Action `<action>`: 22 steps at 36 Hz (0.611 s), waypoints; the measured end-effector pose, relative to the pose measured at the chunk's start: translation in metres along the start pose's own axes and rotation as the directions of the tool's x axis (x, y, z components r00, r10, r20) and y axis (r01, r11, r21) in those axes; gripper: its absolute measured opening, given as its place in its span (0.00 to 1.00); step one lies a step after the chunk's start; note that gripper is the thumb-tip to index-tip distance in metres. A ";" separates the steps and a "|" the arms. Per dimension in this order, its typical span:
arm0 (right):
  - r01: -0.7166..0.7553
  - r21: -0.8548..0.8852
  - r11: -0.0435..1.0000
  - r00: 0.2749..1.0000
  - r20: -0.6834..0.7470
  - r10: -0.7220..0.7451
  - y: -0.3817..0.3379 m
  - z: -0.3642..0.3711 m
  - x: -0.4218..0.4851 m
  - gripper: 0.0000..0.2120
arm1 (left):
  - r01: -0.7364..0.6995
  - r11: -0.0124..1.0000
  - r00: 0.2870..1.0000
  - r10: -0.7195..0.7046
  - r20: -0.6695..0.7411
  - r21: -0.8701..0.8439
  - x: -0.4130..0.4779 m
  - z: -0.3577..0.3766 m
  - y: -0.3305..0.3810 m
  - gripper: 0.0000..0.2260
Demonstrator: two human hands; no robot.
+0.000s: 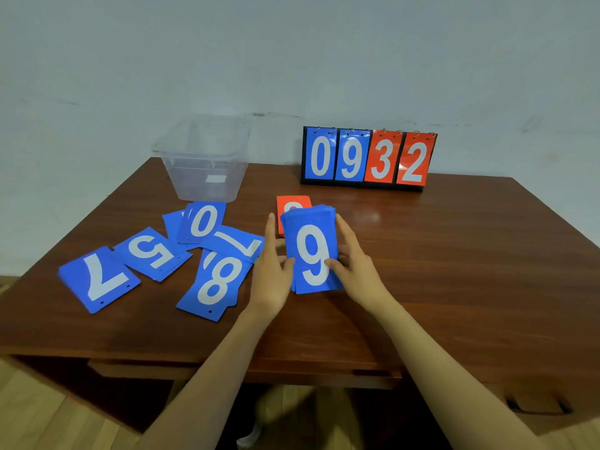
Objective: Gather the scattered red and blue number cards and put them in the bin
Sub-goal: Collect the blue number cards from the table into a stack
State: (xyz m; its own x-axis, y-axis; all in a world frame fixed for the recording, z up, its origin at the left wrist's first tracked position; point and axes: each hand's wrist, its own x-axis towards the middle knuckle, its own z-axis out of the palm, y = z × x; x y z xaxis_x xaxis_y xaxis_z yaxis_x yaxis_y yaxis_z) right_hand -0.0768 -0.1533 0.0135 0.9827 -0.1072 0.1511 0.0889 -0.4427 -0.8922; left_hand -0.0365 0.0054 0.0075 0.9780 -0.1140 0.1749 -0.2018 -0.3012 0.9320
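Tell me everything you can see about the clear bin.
The clear bin looks like translucent plastic: a deep box with rounded corners, walls tapering downward, a flared rim and a white label on its near wall. It stands upright, open-topped, at the table's rear left, and no cards show inside. The blue 0 card lies just before its base; contact cannot be told. Neither hand touches it: the left hand and right hand hold the blue 9 stack.

Bin (204,164) back-left on counter (454,271); scoreboard (368,159) back-right. Loose cards (214,284) spread before bin, left. Card stack (311,251) centre, right of them.
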 end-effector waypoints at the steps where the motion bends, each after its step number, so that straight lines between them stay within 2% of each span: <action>1: -0.011 -0.002 1.000 1.000 0.013 0.011 -0.003 0.003 0.004 0.34 | 0.050 0.999 0.999 -0.050 0.009 -0.004 0.005 -0.005 -0.002 0.30; 3: -0.038 -0.019 0.999 0.999 0.035 0.038 -0.008 0.009 0.015 0.35 | 0.132 0.991 0.990 -0.132 0.043 0.015 0.015 -0.017 -0.005 0.23; 5: -0.072 -0.027 0.997 0.996 0.049 0.073 -0.009 0.015 0.024 0.34 | 0.141 0.984 0.988 -0.147 0.051 0.109 0.026 -0.033 -0.011 0.20; 8: -0.117 -0.044 0.992 0.991 0.064 0.120 -0.010 0.020 0.035 0.34 | 0.017 0.911 0.991 -0.071 0.115 0.413 0.049 -0.063 -0.018 0.19; 12: -0.153 -0.028 0.988 0.986 0.062 0.155 -0.007 0.019 0.041 0.34 | -0.173 0.744 0.926 -0.100 0.363 0.645 0.093 -0.091 -0.026 0.24; 14: -0.167 -0.016 0.986 0.983 0.069 0.167 -0.005 0.015 0.041 0.34 | -0.240 0.670 0.875 -0.163 0.455 0.702 0.111 -0.096 -0.027 0.28; 18: -0.188 -0.054 0.981 0.977 0.091 0.193 -0.001 0.006 0.039 0.34 | -0.269 0.611 0.762 -0.338 0.552 0.745 0.136 -0.096 -0.029 0.32; 22: -0.237 -0.048 0.970 0.968 0.077 0.241 0.002 0.001 0.037 0.34 | -0.308 0.532 0.747 -0.379 0.546 0.789 0.149 -0.094 -0.027 0.32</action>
State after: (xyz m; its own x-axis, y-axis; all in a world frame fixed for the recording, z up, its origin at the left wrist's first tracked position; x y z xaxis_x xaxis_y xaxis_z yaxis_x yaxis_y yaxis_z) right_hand -0.0404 -0.1578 0.0166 0.9847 -0.1417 -0.1012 -0.1548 -0.4467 -0.8812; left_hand 0.1199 0.0855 0.0378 0.7776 -0.4882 -0.3963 -0.4503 -0.8722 0.1909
